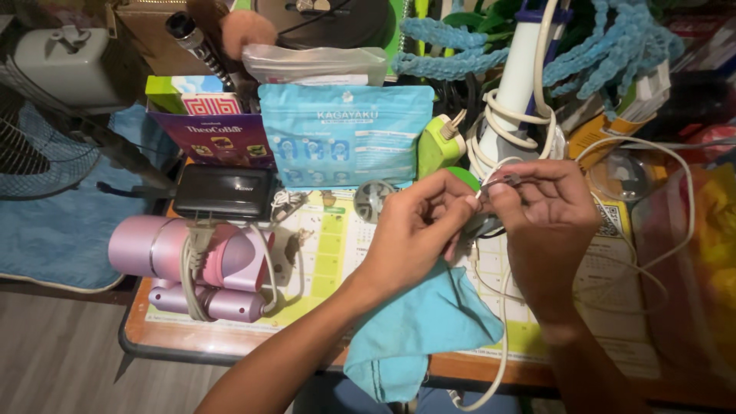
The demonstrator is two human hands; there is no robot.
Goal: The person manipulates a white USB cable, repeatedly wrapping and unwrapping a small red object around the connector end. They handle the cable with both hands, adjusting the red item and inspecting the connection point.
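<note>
My left hand [418, 230] and my right hand [548, 222] meet above the small table [153, 330]. Both pinch the same white cable [502, 337] near its plug end [510, 181], which sits between my fingertips. The cable hangs down past the table's front edge and also loops off to the right. A teal cloth [418, 322] lies under my left hand and droops over the table edge. A dark small object under my fingers is mostly hidden.
A pink hair dryer [195, 264] with its cord wrapped lies at the left. Behind it are a black box [225, 192], a blue pouch [345, 134], a purple carton [218, 130] and a green charger [438, 144]. A fan [38, 146] stands far left.
</note>
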